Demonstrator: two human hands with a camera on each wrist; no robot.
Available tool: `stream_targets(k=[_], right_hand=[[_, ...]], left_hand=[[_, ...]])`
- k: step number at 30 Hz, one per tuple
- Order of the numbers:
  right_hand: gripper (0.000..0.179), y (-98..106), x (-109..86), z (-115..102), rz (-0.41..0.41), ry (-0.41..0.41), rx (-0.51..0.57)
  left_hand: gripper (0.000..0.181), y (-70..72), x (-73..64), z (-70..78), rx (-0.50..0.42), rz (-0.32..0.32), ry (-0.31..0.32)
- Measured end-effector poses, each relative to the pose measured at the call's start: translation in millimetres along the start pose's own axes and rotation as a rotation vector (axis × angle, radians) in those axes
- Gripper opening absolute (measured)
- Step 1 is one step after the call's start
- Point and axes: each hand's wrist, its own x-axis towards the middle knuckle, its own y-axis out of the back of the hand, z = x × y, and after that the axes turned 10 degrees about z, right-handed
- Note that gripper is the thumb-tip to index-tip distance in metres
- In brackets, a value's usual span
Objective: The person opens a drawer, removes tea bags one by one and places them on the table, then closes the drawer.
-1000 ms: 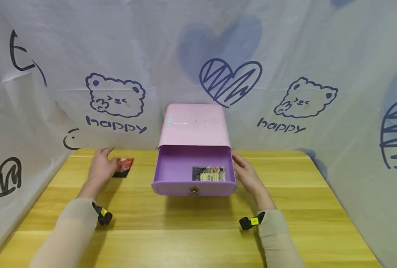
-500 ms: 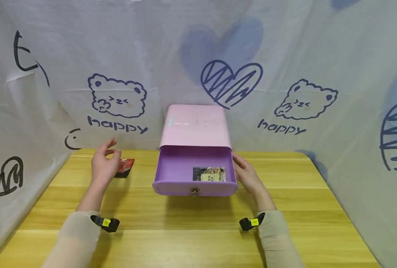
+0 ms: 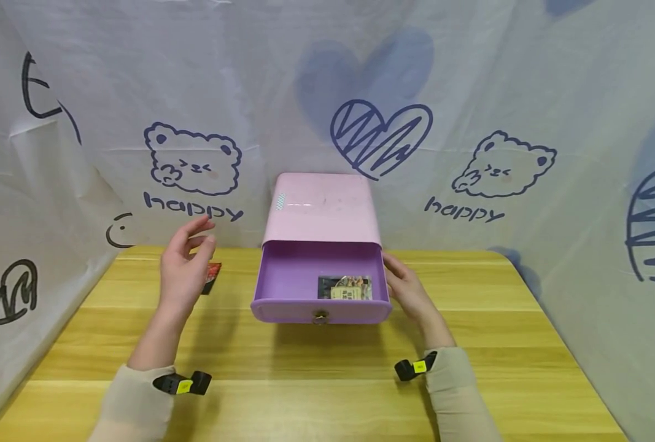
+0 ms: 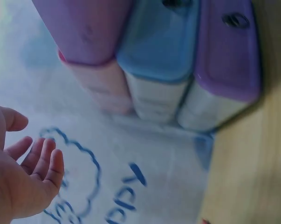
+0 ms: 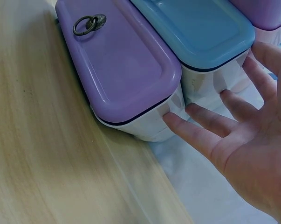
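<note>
A pink-topped drawer unit (image 3: 323, 209) has its upper purple drawer (image 3: 288, 270) pulled out; a dark packet with a cream label (image 3: 346, 288) lies inside at the right. My left hand (image 3: 186, 270) is raised left of the unit, fingers loosely bent and holding nothing, as the left wrist view confirms. Partly hidden behind it, a red and black packet (image 3: 212, 277) lies on the table. With fingers spread, my right hand (image 5: 243, 135) rests its fingertips on the unit's right side, by the closed blue drawer (image 5: 210, 37) and lower purple drawer (image 5: 121, 65).
The wooden table (image 3: 316, 399) carries the unit near its back edge. White cloth (image 3: 283, 80) printed with bears and hearts hangs behind and at both sides. A ring pull (image 5: 90, 23) sticks out from the lower purple drawer's front.
My left hand has lifted off the red and black packet and moved right, now covering more of it in the head view. The right hand and the drawer unit stay put.
</note>
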Motion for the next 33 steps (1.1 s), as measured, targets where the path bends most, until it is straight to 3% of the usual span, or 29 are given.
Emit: stream_targets(k=[8, 17, 22, 25, 28, 33], right_hand=[[0.055, 1, -0.4, 0, 0.006, -0.006, 0.003], [0.056, 1, -0.3, -1, 0.002, -0.01, 0.001], [0.056, 1, 1.1, -2, -0.005, -0.005, 0.005], [0.055, 1, 1.8, -1, -0.009, -0.006, 0.01], [0.055, 1, 1.7, -1, -0.005, -0.012, 0.013], [0.054, 0, -0.2, -1, -0.008, -0.004, 0.014]], left_hand=[[0.045, -17.9, -9.8, 29.5, 0.025, -0.133, -0.251], [0.043, -37.9, -13.7, 48.9, 0.177, -0.249, -0.462], [0.038, -47.4, -15.9, 62.2, 0.221, -0.347, -0.576], [0.038, -53.6, -16.1, 70.5, 0.251, -0.457, -0.636], [0.04, -60.3, -16.0, 80.1, 0.329, -0.612, -0.68], [0.047, -74.7, -17.6, 91.7, 0.525, -0.88, -0.686]])
